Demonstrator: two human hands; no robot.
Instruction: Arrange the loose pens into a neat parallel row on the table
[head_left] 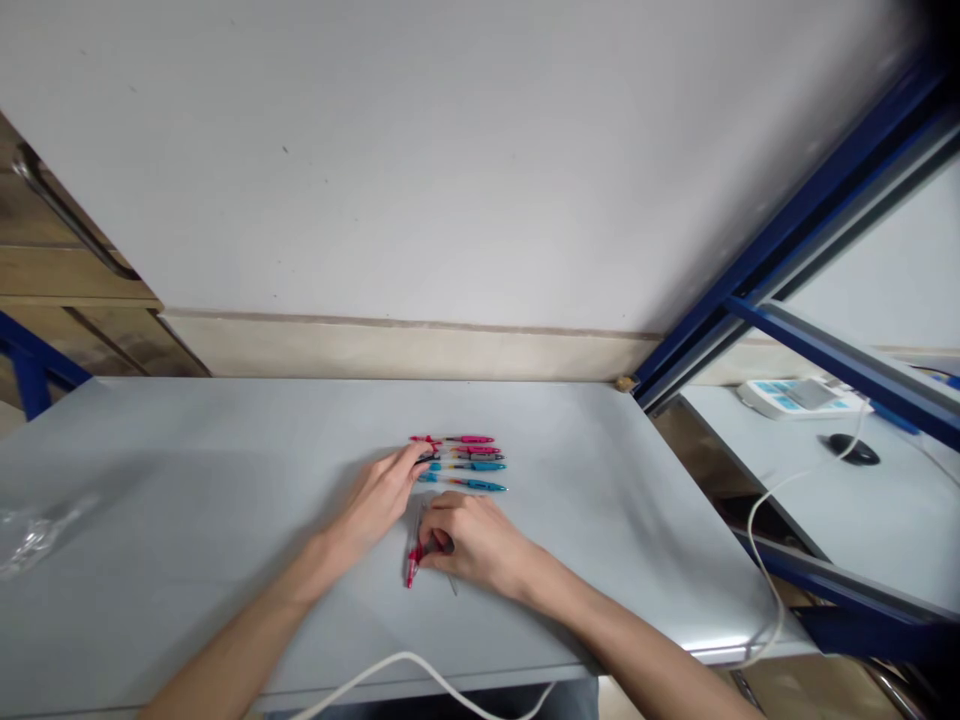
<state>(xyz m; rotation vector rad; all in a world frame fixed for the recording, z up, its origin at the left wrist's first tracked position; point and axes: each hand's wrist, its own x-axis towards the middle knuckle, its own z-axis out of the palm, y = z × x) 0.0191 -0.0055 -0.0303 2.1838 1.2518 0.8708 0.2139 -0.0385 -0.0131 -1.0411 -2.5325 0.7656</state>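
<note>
Several pens lie side by side across the grey table: pink-red ones [475, 439] at the far side, a dark grey one [487, 457], and blue ones [486, 486] nearer me. My left hand [382, 495] is at their left ends, its fingertips closed on the dark pen; the fingers partly cover that end. Just below the row, my right hand [476, 540] is curled in a pinch at a clear pen with a red end [412, 567], which points toward me. A thin rod [452, 585] shows under the right hand, partly hidden by it.
Crumpled clear plastic [34, 535] lies on the table [225, 560] at left. A white cable [405, 657] loops over the front edge. Blue frame bars [795, 340] stand at right; beyond them are a white device [799, 397] and a black mouse [853, 449].
</note>
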